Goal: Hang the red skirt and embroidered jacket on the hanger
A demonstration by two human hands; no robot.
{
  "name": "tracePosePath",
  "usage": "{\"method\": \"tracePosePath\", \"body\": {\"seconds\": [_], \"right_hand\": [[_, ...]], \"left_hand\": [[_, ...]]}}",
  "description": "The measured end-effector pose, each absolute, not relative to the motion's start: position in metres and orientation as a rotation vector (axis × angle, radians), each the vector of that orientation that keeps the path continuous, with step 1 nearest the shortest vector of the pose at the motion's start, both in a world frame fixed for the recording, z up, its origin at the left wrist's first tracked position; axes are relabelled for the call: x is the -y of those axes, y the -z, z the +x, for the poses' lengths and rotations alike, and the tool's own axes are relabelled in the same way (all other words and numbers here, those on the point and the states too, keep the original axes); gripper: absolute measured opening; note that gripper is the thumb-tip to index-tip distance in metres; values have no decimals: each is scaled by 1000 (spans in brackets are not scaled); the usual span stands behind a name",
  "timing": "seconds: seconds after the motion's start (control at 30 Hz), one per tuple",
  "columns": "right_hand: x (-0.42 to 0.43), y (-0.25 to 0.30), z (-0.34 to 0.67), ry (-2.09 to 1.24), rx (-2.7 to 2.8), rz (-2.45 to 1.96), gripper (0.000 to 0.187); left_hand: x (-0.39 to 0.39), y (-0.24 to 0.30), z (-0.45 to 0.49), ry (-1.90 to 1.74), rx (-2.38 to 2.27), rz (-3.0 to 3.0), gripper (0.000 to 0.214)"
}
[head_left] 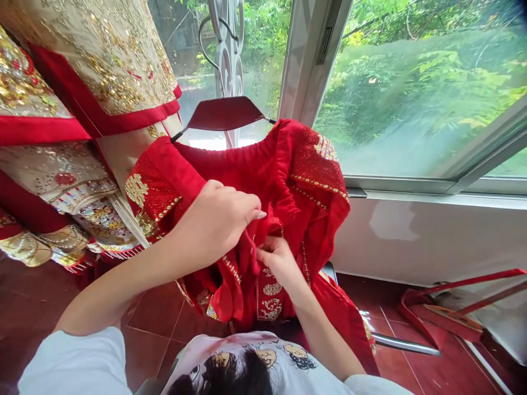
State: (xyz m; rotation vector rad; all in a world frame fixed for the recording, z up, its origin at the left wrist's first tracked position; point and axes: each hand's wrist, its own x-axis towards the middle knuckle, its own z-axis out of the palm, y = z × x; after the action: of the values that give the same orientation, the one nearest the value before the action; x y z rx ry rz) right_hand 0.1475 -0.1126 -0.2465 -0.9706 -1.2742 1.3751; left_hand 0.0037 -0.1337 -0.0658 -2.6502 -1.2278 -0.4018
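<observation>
A red skirt point(313, 164) with gold beadwork and a gathered waistband hangs from a dark red hanger point(225, 112) with a metal hook. My left hand point(226, 214) is closed around the cloth at the front of the waistband, its thumb pointing right. Just below and to the right, my right hand point(276, 258) pinches a fold of the same red cloth. A narrow red strip point(252, 253) dangles between the two hands. Folds hide most of my fingertips. Gold motifs run down a panel point(269, 299) under my right hand.
Beaded cream-and-red garments point(119, 60) hang close on the left. A window point(411, 109) and its sill lie behind on the right. A red folded frame point(444, 307) and a metal bar point(405, 343) stand low on the right, over red floor tiles point(156, 310).
</observation>
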Motion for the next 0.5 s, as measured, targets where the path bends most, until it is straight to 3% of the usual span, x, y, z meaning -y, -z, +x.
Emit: {"method": "tracePosePath", "body": {"seconds": [0.13, 0.2, 0.27, 0.37, 0.43, 0.5], "right_hand": [[129, 271, 163, -1472, 1504, -1213, 33], [140, 247, 178, -1151, 1626, -1351, 30], [144, 204, 186, -521, 1371, -1363, 26], [126, 139, 171, 22, 1192, -1316, 57], [99, 115, 152, 88, 1346, -1423, 75], [70, 111, 138, 99, 1418, -1557, 81]], "left_hand": [[147, 66, -20, 360, 1309, -2691, 38], [148, 69, -27, 264, 1429, -2767, 43], [142, 73, -28, 352, 1575, -2726, 40], [117, 82, -27, 776, 1652, -2236, 35], [96, 91, -31, 963, 1650, -1833, 47], [82, 103, -41, 1040, 1665, -1616, 59]]}}
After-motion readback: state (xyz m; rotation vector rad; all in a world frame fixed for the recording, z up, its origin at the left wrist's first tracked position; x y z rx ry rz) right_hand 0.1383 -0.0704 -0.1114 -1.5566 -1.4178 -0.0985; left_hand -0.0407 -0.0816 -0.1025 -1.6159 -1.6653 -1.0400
